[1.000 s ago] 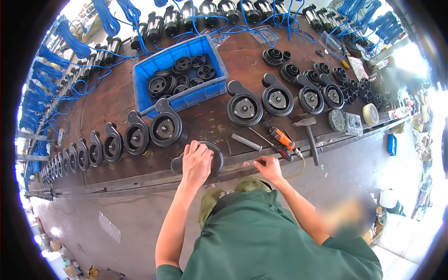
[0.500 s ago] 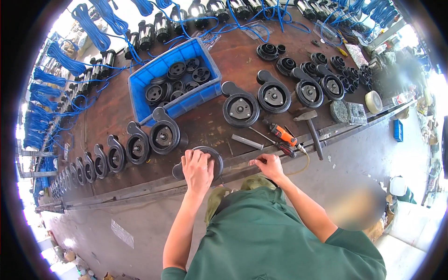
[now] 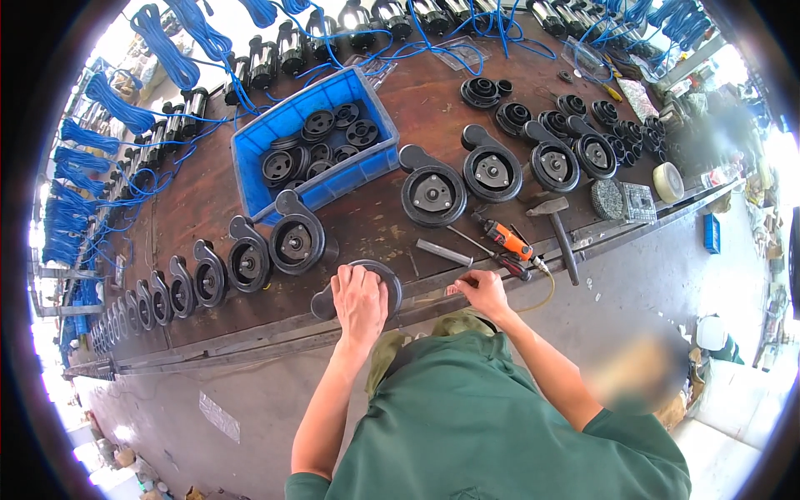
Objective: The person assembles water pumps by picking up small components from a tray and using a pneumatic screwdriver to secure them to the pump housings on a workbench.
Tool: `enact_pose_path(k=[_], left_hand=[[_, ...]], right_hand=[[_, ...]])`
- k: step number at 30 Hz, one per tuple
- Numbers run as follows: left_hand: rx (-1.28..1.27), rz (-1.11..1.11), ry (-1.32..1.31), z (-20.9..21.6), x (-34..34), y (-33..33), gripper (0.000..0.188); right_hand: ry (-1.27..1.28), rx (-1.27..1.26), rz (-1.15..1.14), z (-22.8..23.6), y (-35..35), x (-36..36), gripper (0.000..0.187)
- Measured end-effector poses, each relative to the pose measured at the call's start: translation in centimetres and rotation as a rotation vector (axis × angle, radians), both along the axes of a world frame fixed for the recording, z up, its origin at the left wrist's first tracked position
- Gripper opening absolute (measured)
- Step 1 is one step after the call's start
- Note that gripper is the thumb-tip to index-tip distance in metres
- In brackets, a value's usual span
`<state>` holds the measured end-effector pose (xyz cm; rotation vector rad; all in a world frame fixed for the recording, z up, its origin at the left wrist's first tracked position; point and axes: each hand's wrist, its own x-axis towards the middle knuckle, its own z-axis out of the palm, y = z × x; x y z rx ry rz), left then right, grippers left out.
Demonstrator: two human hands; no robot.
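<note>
My left hand [image 3: 360, 302] lies flat on a black round pump casing [image 3: 385, 275] near the front edge of the brown workbench [image 3: 208, 192], covering most of it. My right hand [image 3: 481, 290] rests at the bench's front edge, fingers curled around something small that I cannot make out. Just beyond it lie a flat metal file [image 3: 444, 252] and an orange-handled tool [image 3: 510, 241] with a thin hose. A hammer [image 3: 557, 227] lies further right.
A blue crate [image 3: 250, 158] of black round parts stands at the bench's middle. Black casings line up in a row to the left [image 3: 208, 275] and right [image 3: 492, 171]. Blue cable coils [image 3: 158, 46] and motors fill the far edge. A tape roll [image 3: 668, 181] sits at right.
Both hands stay where they were, the left on the casing and the right at the bench edge. Only the view has shifted slightly.
</note>
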<state>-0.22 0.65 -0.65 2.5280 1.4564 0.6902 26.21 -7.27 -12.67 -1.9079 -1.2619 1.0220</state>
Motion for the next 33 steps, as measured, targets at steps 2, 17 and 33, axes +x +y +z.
enact_pose_path(k=[2,17,33], left_hand=[[-0.005,0.012,-0.024,0.2,0.1,0.0,0.015],[-0.732,0.680,-0.259,-1.6,-15.5,-12.3,0.021],[-0.012,0.152,-0.309,2.4,-4.1,-3.1,0.014]], right_hand=[[0.116,-0.041,-0.026,0.3,0.3,-0.4,0.024],[-0.126,0.501,0.598,13.1,7.7,-9.9,0.012],[-0.033,0.264,0.255,12.6,9.0,-6.1,0.013]])
